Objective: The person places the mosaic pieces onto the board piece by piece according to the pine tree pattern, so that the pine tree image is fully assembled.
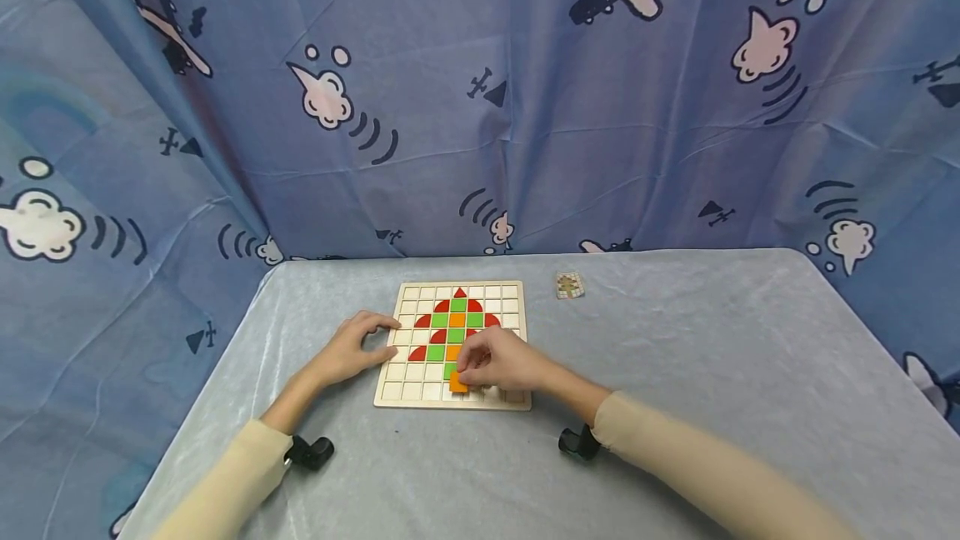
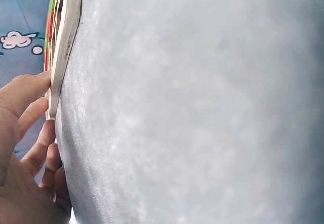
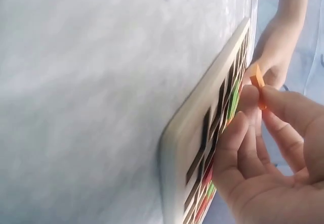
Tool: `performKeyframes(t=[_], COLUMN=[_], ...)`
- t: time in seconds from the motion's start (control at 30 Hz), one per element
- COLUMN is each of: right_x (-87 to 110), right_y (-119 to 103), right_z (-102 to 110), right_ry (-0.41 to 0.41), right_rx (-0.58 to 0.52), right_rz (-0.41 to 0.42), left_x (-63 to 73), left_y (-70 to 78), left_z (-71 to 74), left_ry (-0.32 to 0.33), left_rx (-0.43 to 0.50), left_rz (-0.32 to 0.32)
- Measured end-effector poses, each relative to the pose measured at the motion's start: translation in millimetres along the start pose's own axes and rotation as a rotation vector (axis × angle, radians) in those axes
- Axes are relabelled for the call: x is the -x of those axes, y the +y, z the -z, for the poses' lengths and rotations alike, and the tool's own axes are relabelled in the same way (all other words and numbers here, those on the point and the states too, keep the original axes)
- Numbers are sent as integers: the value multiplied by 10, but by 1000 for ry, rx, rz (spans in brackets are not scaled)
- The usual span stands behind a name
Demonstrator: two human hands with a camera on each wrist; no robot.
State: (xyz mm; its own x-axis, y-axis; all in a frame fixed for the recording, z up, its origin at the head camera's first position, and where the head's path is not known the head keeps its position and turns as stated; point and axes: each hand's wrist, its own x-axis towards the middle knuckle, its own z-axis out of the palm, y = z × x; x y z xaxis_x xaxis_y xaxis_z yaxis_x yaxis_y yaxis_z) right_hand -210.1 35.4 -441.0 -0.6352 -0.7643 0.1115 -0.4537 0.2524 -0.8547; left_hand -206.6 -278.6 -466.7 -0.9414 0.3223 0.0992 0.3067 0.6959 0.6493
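Observation:
A square wooden grid board (image 1: pixel 412 391) lies on the table, with red, green and orange tiles (image 1: pixel 436 352) set in its cells in a stepped pattern. Between thumb and fingertips, my right hand (image 1: pixel 501 359) pinches an orange square tile (image 1: pixel 458 382) over the board's near rows. The right wrist view shows this tile (image 3: pixel 257 77) tilted on edge, above the board surface. My left hand (image 1: pixel 352 347) rests at the board's left edge, thumb and fingers spread and relaxed against the rim. Part of the pattern's right side is hidden behind my right hand.
A small square card (image 1: pixel 569 285) with a printed pattern lies beyond the board's right corner. The table has a grey cloth (image 1: pixel 675 357) over it. A blue patterned curtain (image 1: pixel 420 148) hangs behind the table's far edge.

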Motion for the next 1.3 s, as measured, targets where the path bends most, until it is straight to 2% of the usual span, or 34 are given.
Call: performKeyframes(t=[0.3, 0.5, 1.3], right_x=[-26, -21, -5], right_y=[-91, -120, -158], right_z=[-137, -176, -240], right_ry=[12, 18, 66], right_rx=[119, 156, 205], right_rz=[-37, -34, -135], left_x=[5, 10, 8], left_y=[7, 11, 25], left_z=[3, 5, 14], left_ry=[-10, -7, -7], left_rx=[4, 8, 9], left_rz=[8, 2, 5])
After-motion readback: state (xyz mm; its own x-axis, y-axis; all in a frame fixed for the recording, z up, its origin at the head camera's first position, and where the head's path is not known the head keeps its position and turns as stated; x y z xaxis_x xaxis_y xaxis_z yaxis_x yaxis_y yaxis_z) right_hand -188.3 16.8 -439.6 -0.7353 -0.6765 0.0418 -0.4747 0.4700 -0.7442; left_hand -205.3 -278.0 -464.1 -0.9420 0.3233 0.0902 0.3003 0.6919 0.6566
